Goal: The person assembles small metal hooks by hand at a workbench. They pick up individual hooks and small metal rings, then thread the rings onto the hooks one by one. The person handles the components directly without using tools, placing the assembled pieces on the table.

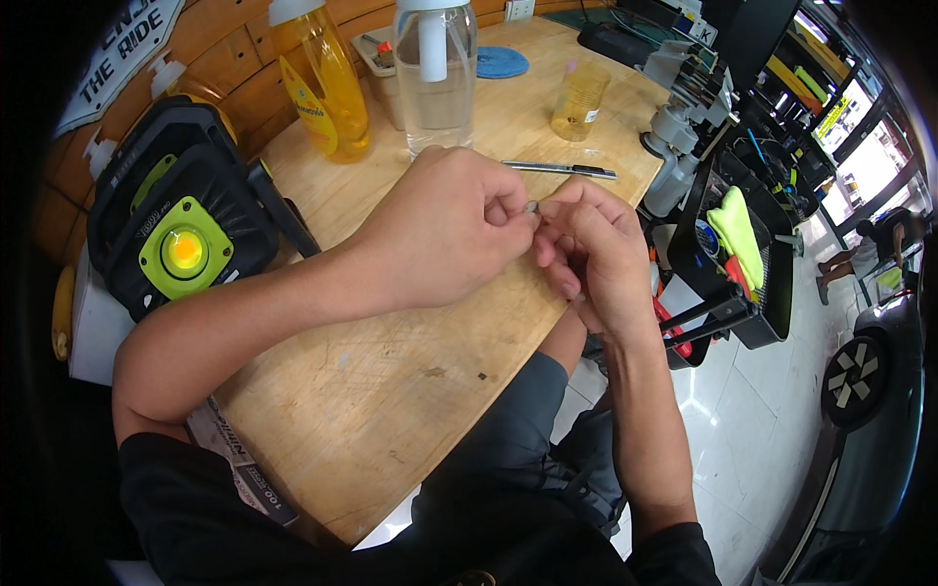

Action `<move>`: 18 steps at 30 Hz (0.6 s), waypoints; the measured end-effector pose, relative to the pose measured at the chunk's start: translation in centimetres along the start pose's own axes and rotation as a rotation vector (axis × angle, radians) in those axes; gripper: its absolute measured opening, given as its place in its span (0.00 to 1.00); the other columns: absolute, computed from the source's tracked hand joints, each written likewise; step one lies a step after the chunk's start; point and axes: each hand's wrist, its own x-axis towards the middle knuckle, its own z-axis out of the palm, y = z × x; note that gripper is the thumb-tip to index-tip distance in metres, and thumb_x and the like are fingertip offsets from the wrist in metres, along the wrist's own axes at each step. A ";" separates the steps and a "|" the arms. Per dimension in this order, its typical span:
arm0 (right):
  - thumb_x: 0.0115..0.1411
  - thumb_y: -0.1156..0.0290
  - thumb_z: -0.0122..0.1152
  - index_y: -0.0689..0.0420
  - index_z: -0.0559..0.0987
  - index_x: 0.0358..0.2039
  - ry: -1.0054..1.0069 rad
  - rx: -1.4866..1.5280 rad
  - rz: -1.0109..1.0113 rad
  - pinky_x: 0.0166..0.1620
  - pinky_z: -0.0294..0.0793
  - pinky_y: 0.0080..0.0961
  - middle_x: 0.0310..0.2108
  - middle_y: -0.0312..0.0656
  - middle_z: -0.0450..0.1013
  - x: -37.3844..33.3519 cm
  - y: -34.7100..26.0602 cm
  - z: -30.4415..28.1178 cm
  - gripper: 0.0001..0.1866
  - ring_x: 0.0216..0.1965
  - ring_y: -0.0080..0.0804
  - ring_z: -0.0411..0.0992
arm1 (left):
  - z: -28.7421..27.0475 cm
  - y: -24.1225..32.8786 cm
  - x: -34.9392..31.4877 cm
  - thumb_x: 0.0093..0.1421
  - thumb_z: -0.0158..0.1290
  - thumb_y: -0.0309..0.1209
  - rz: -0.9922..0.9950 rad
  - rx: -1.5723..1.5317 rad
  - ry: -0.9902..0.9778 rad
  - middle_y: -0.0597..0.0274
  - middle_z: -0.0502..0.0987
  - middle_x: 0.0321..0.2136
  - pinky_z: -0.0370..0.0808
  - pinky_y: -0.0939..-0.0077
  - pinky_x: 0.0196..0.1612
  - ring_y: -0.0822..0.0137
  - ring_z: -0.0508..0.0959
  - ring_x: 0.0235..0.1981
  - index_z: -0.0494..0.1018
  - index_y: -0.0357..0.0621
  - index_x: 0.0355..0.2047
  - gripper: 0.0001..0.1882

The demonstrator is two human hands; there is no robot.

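Note:
My left hand (454,220) and my right hand (601,234) meet above the wooden table (391,400), fingertips almost touching. Both are closed in a pinch, thumbs against curled fingers. Between the fingertips shows a tiny greyish piece (532,207), too small and too covered to name. Just beyond my hands a slim silver-and-black cutter knife or pen-like tool (559,169) lies on the tabletop. Behind my left hand stands a clear bottle of liquid (436,98) with a white pump tube.
A black and green work lamp (186,244), lit, stands at the left near a yellow liquid bottle (318,98). Farther back are an amber cup (580,103) and a blue round pad (501,62). To the right is a black tool cart (762,313) with a green cloth (735,234); a car (870,430) stands beyond.

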 end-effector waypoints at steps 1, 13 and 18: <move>0.65 0.74 0.56 0.63 0.76 0.29 0.001 0.000 -0.004 0.15 0.55 0.16 0.18 0.41 0.72 0.0 0.0 0.0 0.07 0.11 0.18 0.60 | 0.0 0.0 0.0 0.65 0.55 0.25 0.000 0.001 -0.001 0.64 0.78 0.21 0.74 0.83 0.24 0.76 0.80 0.21 0.76 0.33 0.27 0.10; 0.64 0.75 0.56 0.63 0.76 0.29 0.036 -0.014 -0.013 0.15 0.55 0.16 0.18 0.40 0.72 -0.1 0.0 0.1 0.07 0.11 0.18 0.60 | 0.4 -0.1 0.0 0.65 0.55 0.26 0.015 -0.002 0.006 0.65 0.78 0.21 0.73 0.83 0.24 0.77 0.79 0.22 0.75 0.33 0.26 0.11; 0.64 0.75 0.56 0.63 0.76 0.29 0.029 -0.002 -0.015 0.15 0.55 0.16 0.18 0.40 0.72 -0.1 -0.1 0.2 0.07 0.11 0.17 0.60 | 0.2 0.2 -0.1 0.65 0.55 0.26 0.008 -0.005 0.004 0.65 0.78 0.21 0.73 0.83 0.24 0.77 0.79 0.22 0.75 0.33 0.26 0.10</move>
